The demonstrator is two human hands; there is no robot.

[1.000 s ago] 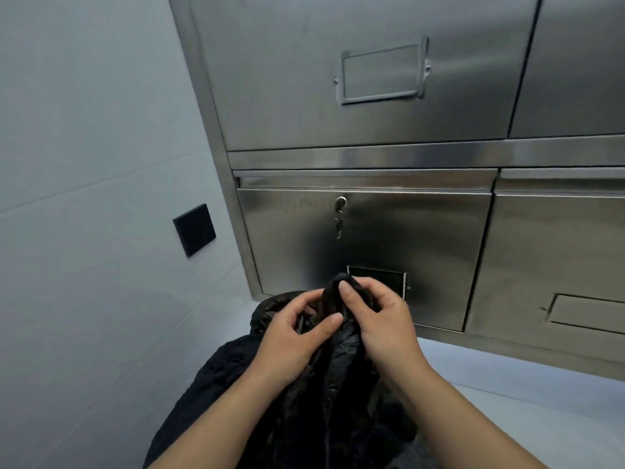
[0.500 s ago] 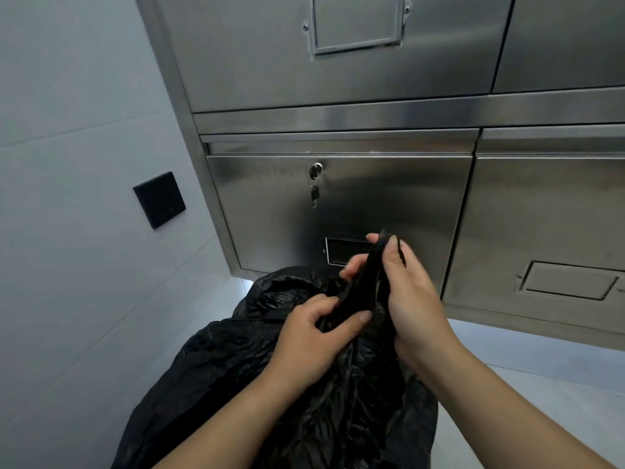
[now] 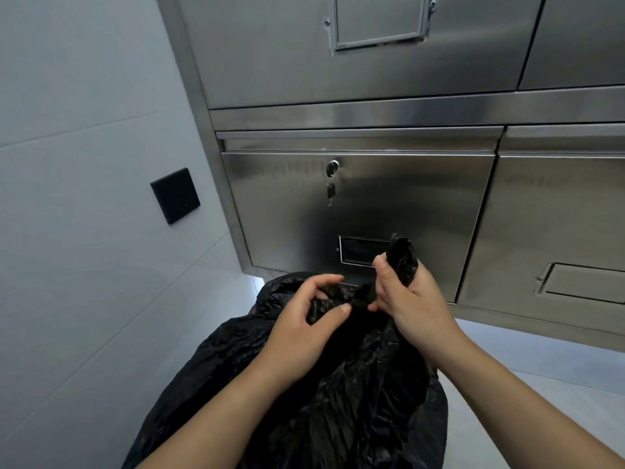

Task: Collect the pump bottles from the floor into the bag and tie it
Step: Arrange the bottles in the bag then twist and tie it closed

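A black plastic bag (image 3: 338,401) stands bulging on the floor in front of me, its top gathered into a twisted neck. My right hand (image 3: 411,299) is closed around the upper end of that neck, and a tuft of black plastic sticks up above its fist. My left hand (image 3: 304,330) pinches the bag's plastic just left of the neck between thumb and fingers. No pump bottle is visible; the bag's contents are hidden.
A stainless steel cabinet (image 3: 389,204) rises right behind the bag, with a key (image 3: 330,189) hanging from the lock of its lower door. A grey tiled wall with a black switch plate (image 3: 175,195) is on the left. Pale floor (image 3: 541,374) shows at the right.
My right hand has pulled the bag's twisted end up and to the right, away from my left hand. My left hand has shifted its pinch lower on the plastic. The view has tilted.
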